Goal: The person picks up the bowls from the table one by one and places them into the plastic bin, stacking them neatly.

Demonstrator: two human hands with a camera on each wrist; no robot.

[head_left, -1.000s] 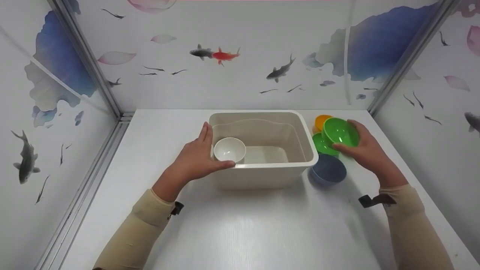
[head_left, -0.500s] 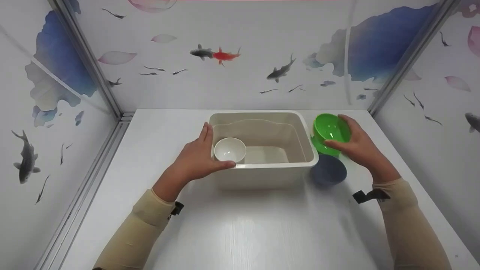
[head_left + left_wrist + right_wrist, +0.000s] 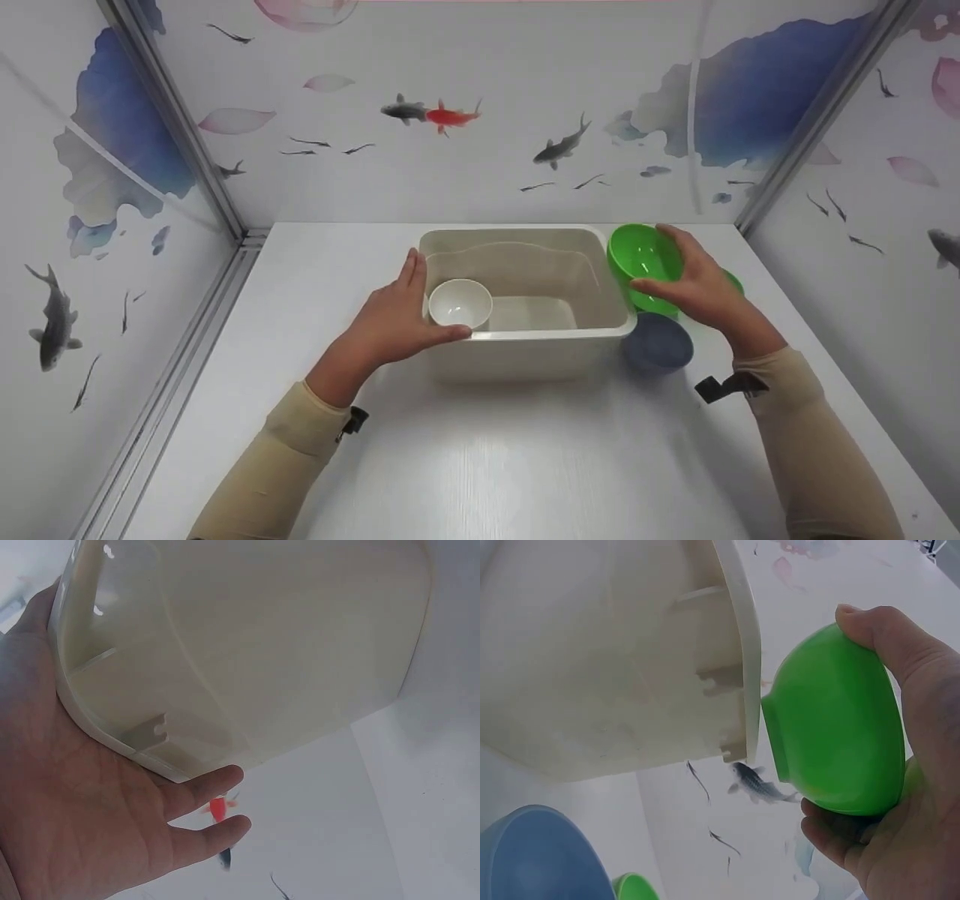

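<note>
My right hand (image 3: 701,289) grips a green bowl (image 3: 637,255) by its rim, thumb on one side and fingers on the other. It is held up beside the right rim of a beige plastic bin (image 3: 525,360). In the right wrist view the green bowl (image 3: 832,720) is tilted, its foot towards the bin rim; I cannot tell whether they touch. My left hand (image 3: 390,315) rests against the bin's left end, fingers straight along the outside and thumb on the front rim. A white bowl (image 3: 460,302) sits inside the bin at the left.
A slate-blue bowl (image 3: 658,345) stands at the bin's front right corner. Green dishware (image 3: 656,305) shows below the held bowl, and another green edge (image 3: 735,282) appears right of my hand. Patterned white walls (image 3: 480,180) enclose the white table (image 3: 480,457).
My right hand has carried the green bowl left, up to the bin's right rim. The orange bowl behind it is now hidden, and a green edge has come into view. My left hand stays put.
</note>
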